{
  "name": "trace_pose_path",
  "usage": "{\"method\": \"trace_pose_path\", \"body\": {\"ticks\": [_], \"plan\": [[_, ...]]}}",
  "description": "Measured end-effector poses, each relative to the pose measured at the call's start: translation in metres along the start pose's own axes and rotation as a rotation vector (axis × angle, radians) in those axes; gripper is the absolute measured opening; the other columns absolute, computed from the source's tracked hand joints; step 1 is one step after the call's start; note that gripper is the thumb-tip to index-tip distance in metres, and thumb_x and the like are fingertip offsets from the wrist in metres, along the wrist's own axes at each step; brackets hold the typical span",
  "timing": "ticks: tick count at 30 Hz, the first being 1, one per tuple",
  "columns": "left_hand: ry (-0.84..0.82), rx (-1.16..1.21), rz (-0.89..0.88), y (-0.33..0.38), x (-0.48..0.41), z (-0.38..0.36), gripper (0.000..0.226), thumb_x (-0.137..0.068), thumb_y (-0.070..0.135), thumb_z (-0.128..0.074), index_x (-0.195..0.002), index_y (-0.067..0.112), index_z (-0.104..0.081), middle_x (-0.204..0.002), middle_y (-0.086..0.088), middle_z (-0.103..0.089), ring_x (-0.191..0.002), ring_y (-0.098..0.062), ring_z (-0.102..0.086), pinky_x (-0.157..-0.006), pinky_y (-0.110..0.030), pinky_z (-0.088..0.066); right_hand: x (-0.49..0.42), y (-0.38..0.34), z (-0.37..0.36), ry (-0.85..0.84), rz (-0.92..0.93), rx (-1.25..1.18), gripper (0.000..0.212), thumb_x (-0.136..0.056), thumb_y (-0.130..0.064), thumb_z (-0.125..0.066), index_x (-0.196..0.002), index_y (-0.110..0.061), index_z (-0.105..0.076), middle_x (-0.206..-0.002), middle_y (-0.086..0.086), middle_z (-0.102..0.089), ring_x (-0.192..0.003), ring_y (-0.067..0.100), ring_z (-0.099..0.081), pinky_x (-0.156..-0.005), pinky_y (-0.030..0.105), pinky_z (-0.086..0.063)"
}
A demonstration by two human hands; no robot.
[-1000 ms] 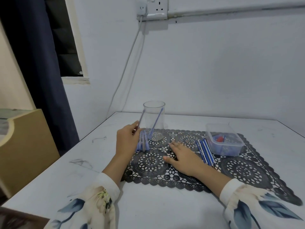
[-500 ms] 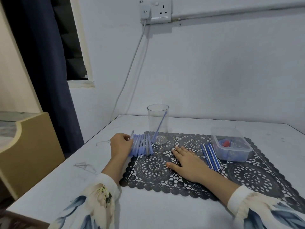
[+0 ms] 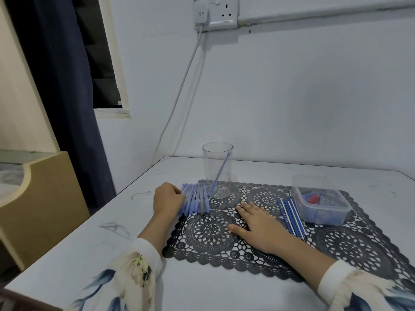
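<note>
Left hand is curled against the row of pens at the left edge of the mat; whether it grasps 1, I cannot tell. Right hand lies flat, released. A hasty lift may scatter the pens or tip the glass.

Row of pens: showing you pale blue.
Striped pens: running dark blue with white lines.
Mat: you are seeing dark grey lace with round medallions.
Sleeves: you are wearing white with blue leaves.
Curtain: hanging navy.
Box: showing clear, with red and blue bits inside.
</note>
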State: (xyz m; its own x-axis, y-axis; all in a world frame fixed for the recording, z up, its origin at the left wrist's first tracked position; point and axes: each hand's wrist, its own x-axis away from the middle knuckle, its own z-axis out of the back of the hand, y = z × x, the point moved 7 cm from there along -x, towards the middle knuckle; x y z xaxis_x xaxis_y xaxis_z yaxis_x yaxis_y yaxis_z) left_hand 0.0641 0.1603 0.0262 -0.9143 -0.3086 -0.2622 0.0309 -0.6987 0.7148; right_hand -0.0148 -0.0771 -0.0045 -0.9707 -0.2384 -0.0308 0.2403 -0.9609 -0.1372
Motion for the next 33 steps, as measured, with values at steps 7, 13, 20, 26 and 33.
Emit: {"method": "trace_pose_path", "body": {"ticks": [7,13,20,26,33], "plan": [[0.013,-0.046,0.016,-0.0047,-0.0022,0.0014,0.017,-0.07,0.006,-0.059,-0.053,0.009,-0.059,-0.057,-0.007,-0.059,-0.055,-0.026,-0.052,-0.05,-0.029,-0.042,0.0013,-0.0006,-0.0001,-0.008,0.002,0.001,0.078,-0.089,-0.066,-0.024,-0.15,-0.019,-0.009,-0.157,0.0,-0.003,-0.144,0.016,0.0,-0.117,0.036,-0.003],[0.003,-0.079,0.015,-0.0016,-0.0019,0.0025,0.018,-0.078,0.019,-0.068,-0.065,0.007,-0.065,-0.067,-0.006,-0.063,-0.066,-0.023,-0.059,-0.056,-0.027,-0.042,0.0012,-0.0013,0.0003,-0.009,0.003,-0.004,0.091,-0.078,-0.076,-0.012,-0.149,-0.019,-0.01,-0.157,-0.001,-0.004,-0.143,0.016,-0.001,-0.117,0.036,-0.003],[0.016,-0.146,0.028,-0.0043,-0.004,0.0036,0.023,-0.081,0.024,-0.067,-0.07,0.003,-0.068,-0.066,-0.006,-0.063,-0.062,-0.022,-0.056,-0.054,-0.025,-0.041,0.0005,-0.0016,0.0015,0.004,0.004,-0.001,0.104,-0.066,-0.081,-0.002,-0.15,-0.019,-0.01,-0.157,0.0,-0.004,-0.143,0.016,-0.001,-0.117,0.036,-0.004],[0.017,-0.153,0.021,-0.0043,-0.0031,0.0019,0.019,-0.079,0.015,-0.062,-0.066,0.002,-0.065,-0.064,-0.009,-0.064,-0.053,-0.019,-0.05,-0.048,-0.025,-0.039,0.0003,-0.0011,0.001,0.001,0.006,-0.011,0.113,-0.056,-0.081,0.006,-0.149,-0.02,-0.009,-0.157,0.0,-0.004,-0.143,0.017,-0.001,-0.117,0.036,-0.004],[0.044,-0.047,-0.038,0.0028,0.0004,0.0076,0.015,-0.08,0.008,-0.055,-0.071,0.007,-0.068,-0.073,-0.005,-0.067,-0.069,-0.023,-0.06,-0.061,-0.033,-0.051,0.001,-0.0009,0.0012,-0.005,0.004,0.0,0.078,-0.089,-0.066,-0.023,-0.15,-0.019,-0.01,-0.157,0.0,-0.004,-0.144,0.017,-0.001,-0.117,0.037,-0.004]]}}
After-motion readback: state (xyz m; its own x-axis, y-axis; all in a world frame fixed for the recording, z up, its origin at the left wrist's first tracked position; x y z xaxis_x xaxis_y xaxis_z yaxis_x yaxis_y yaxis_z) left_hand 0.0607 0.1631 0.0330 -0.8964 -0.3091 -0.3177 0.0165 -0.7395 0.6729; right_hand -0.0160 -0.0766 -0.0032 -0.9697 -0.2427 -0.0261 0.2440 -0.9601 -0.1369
